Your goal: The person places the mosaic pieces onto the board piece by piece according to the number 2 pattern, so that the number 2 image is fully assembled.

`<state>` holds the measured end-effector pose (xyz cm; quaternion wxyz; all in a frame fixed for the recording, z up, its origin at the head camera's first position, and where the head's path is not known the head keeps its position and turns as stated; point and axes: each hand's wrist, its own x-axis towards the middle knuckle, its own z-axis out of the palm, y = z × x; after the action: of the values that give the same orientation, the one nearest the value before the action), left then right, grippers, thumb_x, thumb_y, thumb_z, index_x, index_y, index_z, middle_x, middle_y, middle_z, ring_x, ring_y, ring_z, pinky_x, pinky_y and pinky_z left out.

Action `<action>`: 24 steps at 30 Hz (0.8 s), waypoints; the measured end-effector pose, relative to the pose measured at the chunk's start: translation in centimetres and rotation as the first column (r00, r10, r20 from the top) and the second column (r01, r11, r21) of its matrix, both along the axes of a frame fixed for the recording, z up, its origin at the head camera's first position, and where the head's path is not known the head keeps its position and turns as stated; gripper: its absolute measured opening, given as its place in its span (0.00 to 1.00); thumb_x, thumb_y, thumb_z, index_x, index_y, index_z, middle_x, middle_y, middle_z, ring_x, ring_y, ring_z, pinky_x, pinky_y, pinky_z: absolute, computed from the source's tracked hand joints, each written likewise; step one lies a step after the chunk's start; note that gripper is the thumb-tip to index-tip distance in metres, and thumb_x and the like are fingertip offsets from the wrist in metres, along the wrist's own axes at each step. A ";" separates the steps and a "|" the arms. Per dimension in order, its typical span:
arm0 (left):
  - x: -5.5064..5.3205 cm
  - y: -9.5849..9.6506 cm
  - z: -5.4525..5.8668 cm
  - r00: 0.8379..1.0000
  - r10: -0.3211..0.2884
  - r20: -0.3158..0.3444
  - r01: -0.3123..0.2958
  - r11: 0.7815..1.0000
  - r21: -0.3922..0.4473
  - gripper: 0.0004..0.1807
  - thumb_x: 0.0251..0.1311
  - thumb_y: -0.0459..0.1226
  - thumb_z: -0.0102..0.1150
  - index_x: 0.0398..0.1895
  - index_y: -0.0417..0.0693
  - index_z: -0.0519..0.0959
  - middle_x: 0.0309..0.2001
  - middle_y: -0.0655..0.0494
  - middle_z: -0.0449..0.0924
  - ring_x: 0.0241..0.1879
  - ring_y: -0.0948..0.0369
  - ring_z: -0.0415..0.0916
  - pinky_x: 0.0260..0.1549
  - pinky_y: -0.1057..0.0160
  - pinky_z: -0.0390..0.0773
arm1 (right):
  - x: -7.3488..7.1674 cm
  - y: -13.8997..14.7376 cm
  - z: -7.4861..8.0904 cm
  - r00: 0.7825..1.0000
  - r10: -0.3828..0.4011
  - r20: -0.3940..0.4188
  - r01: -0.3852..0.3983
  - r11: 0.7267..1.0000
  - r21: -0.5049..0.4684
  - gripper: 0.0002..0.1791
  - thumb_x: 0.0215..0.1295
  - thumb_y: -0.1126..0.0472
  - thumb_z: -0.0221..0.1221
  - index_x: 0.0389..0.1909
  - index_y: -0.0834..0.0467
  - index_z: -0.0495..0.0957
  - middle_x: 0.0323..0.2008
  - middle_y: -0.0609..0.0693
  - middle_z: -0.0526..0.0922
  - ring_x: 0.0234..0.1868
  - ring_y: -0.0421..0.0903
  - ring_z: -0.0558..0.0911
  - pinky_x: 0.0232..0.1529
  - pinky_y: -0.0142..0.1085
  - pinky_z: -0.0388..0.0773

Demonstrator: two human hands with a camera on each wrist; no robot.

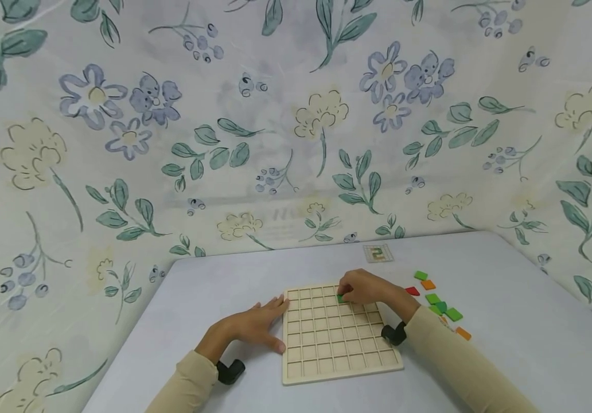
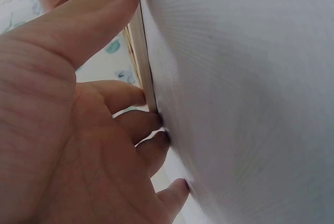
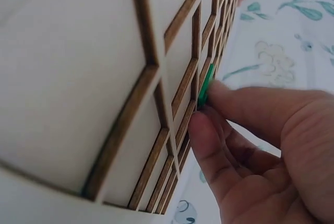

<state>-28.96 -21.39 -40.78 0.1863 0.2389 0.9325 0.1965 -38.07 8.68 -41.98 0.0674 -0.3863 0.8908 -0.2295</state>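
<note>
A pale wooden grid board (image 1: 322,344) lies on the white table, divided into square cells by grooved lines. At its far edge, right of the middle, my right hand (image 1: 363,287) pinches a green tile (image 1: 340,299). The right wrist view shows that green tile (image 3: 206,85) tilted against a cell, between thumb and fingers. My left hand (image 1: 257,324) lies at the board's left side, fingers spread and nearly straight. In the left wrist view the thumb and fingertips of the left hand (image 2: 115,140) touch the board's edge (image 2: 141,57) and the table.
Loose green tiles (image 1: 453,314), orange tiles (image 1: 463,333) and a red tile (image 1: 412,291) lie right of the board, partly behind the right forearm. A small patterned grid card (image 1: 378,253) lies at the back. Floral cloth (image 1: 296,143) hangs behind the table (image 1: 224,275).
</note>
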 end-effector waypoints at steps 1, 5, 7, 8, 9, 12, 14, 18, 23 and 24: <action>0.0 0.0 -0.1 1.000 -0.003 0.000 0.003 1.000 0.004 0.61 0.50 0.53 0.73 0.78 0.35 0.49 0.80 0.37 0.40 0.80 0.44 0.38 0.77 0.36 0.40 | 0.0 0.0 0.0 1.000 -0.002 -0.006 0.002 1.000 0.000 0.03 0.64 0.67 0.63 0.35 0.58 0.85 0.33 0.46 0.83 0.34 0.36 0.77 0.38 0.30 0.78; -0.2 0.0 -0.2 1.000 -0.004 0.001 0.004 1.000 0.001 0.61 0.50 0.54 0.73 0.78 0.35 0.49 0.80 0.37 0.40 0.80 0.44 0.38 0.77 0.37 0.40 | 0.2 0.0 0.1 0.999 0.012 -0.033 -0.013 1.000 -0.020 0.04 0.63 0.69 0.63 0.32 0.58 0.84 0.31 0.46 0.85 0.33 0.35 0.78 0.37 0.29 0.78; -0.2 0.1 -0.2 1.000 -0.001 -0.002 0.001 1.000 -0.003 0.61 0.50 0.54 0.73 0.78 0.36 0.49 0.80 0.37 0.40 0.80 0.44 0.38 0.77 0.37 0.40 | 0.3 -0.1 0.3 0.999 0.016 -0.041 -0.017 0.999 -0.027 0.04 0.62 0.70 0.63 0.32 0.58 0.84 0.31 0.47 0.85 0.32 0.35 0.78 0.36 0.28 0.77; -0.2 0.1 -0.2 1.000 0.001 -0.003 -0.001 1.000 -0.003 0.60 0.50 0.54 0.73 0.78 0.36 0.50 0.80 0.38 0.40 0.80 0.45 0.38 0.77 0.37 0.40 | 0.3 -0.1 0.3 0.999 0.015 -0.042 -0.016 0.999 -0.029 0.04 0.62 0.70 0.63 0.31 0.58 0.83 0.30 0.46 0.85 0.31 0.35 0.78 0.36 0.27 0.77; -0.1 0.1 -0.2 1.000 0.001 -0.004 -0.001 1.000 -0.003 0.60 0.50 0.53 0.73 0.78 0.36 0.50 0.80 0.37 0.41 0.80 0.45 0.39 0.77 0.37 0.40 | 0.4 -0.1 0.4 0.999 0.011 -0.042 -0.012 1.000 -0.027 0.04 0.62 0.70 0.63 0.31 0.58 0.83 0.30 0.46 0.85 0.31 0.35 0.78 0.36 0.27 0.77; -0.2 0.1 -0.1 1.000 0.002 -0.008 -0.002 1.000 -0.003 0.60 0.50 0.53 0.73 0.78 0.35 0.50 0.80 0.37 0.41 0.80 0.45 0.39 0.77 0.37 0.40 | 0.4 -0.1 0.5 0.999 -0.005 -0.037 0.004 1.000 -0.018 0.04 0.62 0.70 0.63 0.31 0.58 0.83 0.30 0.46 0.84 0.31 0.35 0.78 0.36 0.28 0.77; -0.2 0.2 -0.2 1.000 0.001 -0.009 -0.001 1.000 -0.005 0.60 0.50 0.53 0.73 0.78 0.36 0.50 0.80 0.37 0.41 0.80 0.45 0.39 0.77 0.37 0.40 | 0.5 -0.1 0.5 0.999 -0.011 -0.034 0.010 1.000 -0.016 0.04 0.62 0.70 0.63 0.31 0.58 0.83 0.30 0.46 0.85 0.31 0.35 0.78 0.36 0.28 0.77; -0.4 0.2 -0.3 1.000 -0.001 -0.006 0.001 1.000 -0.008 0.61 0.50 0.54 0.73 0.78 0.36 0.50 0.80 0.37 0.41 0.80 0.45 0.39 0.77 0.37 0.41 | 0.6 -0.1 0.5 0.999 -0.016 -0.033 0.015 1.000 -0.015 0.04 0.62 0.69 0.63 0.31 0.57 0.83 0.30 0.46 0.85 0.32 0.35 0.79 0.36 0.28 0.78; -0.5 0.1 -0.5 1.000 0.011 0.004 -0.011 1.000 -0.009 0.61 0.50 0.54 0.74 0.78 0.36 0.50 0.80 0.38 0.41 0.81 0.45 0.39 0.77 0.37 0.41 | 0.5 -0.1 0.4 0.999 0.003 -0.053 -0.004 1.000 -0.022 0.04 0.62 0.69 0.63 0.31 0.57 0.83 0.31 0.46 0.84 0.32 0.35 0.78 0.37 0.28 0.78; -0.6 0.1 -0.5 1.000 0.012 0.005 -0.012 1.000 -0.008 0.61 0.49 0.54 0.74 0.78 0.36 0.50 0.80 0.38 0.41 0.81 0.45 0.39 0.77 0.37 0.40 | 0.5 0.0 0.4 0.999 0.006 -0.053 -0.007 1.000 -0.023 0.04 0.63 0.69 0.63 0.31 0.57 0.83 0.31 0.46 0.84 0.32 0.35 0.79 0.37 0.28 0.78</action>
<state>-29.51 -21.28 -41.32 0.1886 0.2319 0.9342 0.1947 -37.55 8.69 -41.61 0.0399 -0.3958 0.8884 -0.2293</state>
